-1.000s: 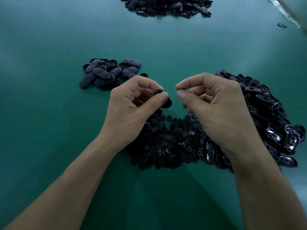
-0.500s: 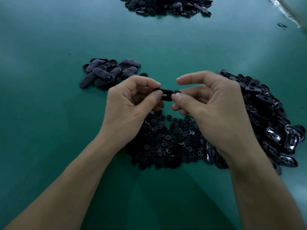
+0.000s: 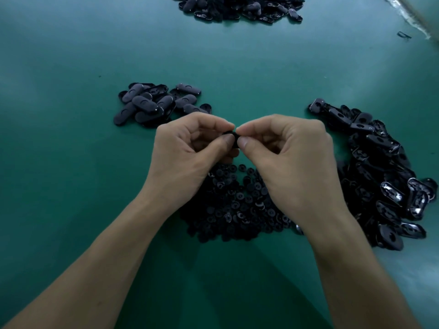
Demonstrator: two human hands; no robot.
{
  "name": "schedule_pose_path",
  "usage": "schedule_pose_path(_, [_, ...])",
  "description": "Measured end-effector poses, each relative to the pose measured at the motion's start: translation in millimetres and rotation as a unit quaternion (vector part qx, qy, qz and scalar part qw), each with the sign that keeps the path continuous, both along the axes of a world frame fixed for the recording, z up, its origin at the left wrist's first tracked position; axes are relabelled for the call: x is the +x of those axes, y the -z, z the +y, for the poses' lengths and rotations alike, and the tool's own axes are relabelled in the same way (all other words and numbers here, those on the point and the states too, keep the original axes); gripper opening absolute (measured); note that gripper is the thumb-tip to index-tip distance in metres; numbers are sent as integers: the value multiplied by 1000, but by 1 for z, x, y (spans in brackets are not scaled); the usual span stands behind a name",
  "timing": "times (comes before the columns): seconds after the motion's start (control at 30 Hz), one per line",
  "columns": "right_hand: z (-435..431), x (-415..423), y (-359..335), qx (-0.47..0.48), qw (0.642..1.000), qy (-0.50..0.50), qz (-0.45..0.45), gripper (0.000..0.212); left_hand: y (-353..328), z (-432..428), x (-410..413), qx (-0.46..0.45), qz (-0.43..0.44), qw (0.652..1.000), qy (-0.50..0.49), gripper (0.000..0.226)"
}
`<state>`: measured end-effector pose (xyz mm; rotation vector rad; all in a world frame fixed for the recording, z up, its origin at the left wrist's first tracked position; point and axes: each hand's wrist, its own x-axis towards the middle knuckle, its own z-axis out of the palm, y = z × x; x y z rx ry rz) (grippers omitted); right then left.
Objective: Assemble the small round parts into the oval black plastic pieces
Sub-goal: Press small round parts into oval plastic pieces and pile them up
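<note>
The left hand (image 3: pixel 187 153) and right hand (image 3: pixel 287 155) have drawn together, thumbs and forefingers pinching one oval piece (image 3: pixel 231 136) (now mostly hidden) above the round parts (image 3: pixel 237 205). Judgement: a round part is being pressed home.

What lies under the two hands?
A heap of small round parts on the green table, below the left hand and right hand pinching a black piece. Their wrists hide the heap's sides.

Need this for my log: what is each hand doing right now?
Left hand: closed, pinching the black piece.
Right hand: closed, pinching the same piece.
</note>
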<state>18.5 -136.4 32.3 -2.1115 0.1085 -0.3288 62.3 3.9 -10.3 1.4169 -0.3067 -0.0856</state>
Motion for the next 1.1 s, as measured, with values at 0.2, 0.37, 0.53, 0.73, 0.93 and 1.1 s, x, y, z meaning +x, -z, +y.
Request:
schedule_pose_path(0.2, [2,0,-1,4,1000,17,-6,19,-1,0,0,4,4,1000,-6,18])
schedule_pose_path(0.37, [2,0,-1,-13,1000,15,-3,17,-1,1,-1,11,-3,1000,1,16])
schedule_pose_path(0.53, [2,-1,0,-33,999,26,9,18,0,0,-1,26,-10,1000,3,17])
schedule_pose_path(0.73, [1,-1,-1,-33,999,30,21,17,0,0,-1,32,-18,999,4,18])
schedule_pose_path(0.93, [0,-1,-1,-33,999,30,31,15,0,1,-1,31,-15,999,4,18])
schedule_pose_path(1.1, [2,-2,0,-37,998,26,36,16,1,1,0,43,-22,999,6,20])
